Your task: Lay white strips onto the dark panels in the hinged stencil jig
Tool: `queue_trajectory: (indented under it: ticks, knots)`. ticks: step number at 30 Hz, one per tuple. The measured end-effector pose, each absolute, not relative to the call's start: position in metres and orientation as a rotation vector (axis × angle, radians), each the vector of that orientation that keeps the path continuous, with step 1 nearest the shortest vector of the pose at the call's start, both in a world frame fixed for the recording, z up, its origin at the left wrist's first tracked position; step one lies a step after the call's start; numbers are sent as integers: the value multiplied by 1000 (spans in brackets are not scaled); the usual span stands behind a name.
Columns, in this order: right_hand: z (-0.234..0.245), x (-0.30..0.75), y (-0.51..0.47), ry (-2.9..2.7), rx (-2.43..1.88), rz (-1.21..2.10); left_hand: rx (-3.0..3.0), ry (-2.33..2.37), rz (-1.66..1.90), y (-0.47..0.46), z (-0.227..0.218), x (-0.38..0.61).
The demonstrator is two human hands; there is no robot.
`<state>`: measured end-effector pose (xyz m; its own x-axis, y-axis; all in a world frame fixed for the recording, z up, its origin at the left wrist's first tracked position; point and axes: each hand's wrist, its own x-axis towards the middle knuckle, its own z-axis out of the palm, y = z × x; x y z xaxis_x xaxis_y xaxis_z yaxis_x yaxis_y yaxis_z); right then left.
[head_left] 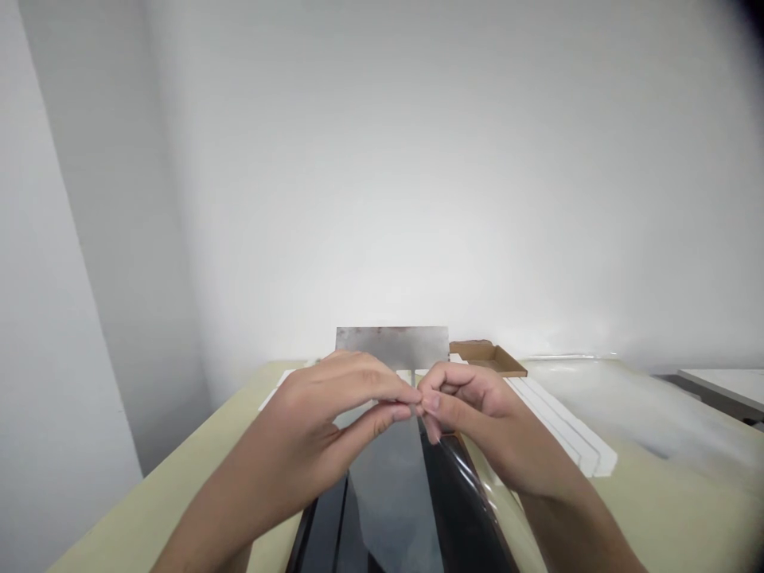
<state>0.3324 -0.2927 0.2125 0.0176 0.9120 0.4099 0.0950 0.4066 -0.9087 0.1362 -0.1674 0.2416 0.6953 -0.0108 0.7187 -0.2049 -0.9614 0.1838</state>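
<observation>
My left hand (349, 406) and my right hand (469, 402) meet at their fingertips in the middle of the view. Thumb and fingers are pinched together on both; whatever is between them is too small or too hidden to make out. Below them lies a long flat grey strip (397, 485) on a black tray-like piece (462, 509). Shiny clear plastic film (474, 477) runs along the black piece's right side, just under my right hand. Behind my hands a grey metal plate (391, 344) stands upright.
White foam-like bars (567, 430) lie to the right on the pale yellow table (633, 517). A shallow cardboard box (493, 360) sits at the back. Clear plastic sheeting (645, 406) spreads over the table's right part. A white wall (418, 159) rises behind the table.
</observation>
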Motion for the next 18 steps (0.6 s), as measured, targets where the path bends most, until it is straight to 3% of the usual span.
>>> queue_trajectory:
  ticks: [18]
  knots:
    - [215, 332, -293, -1385, -931, 823, 2685, -197, 1207, -168, 239, 137]
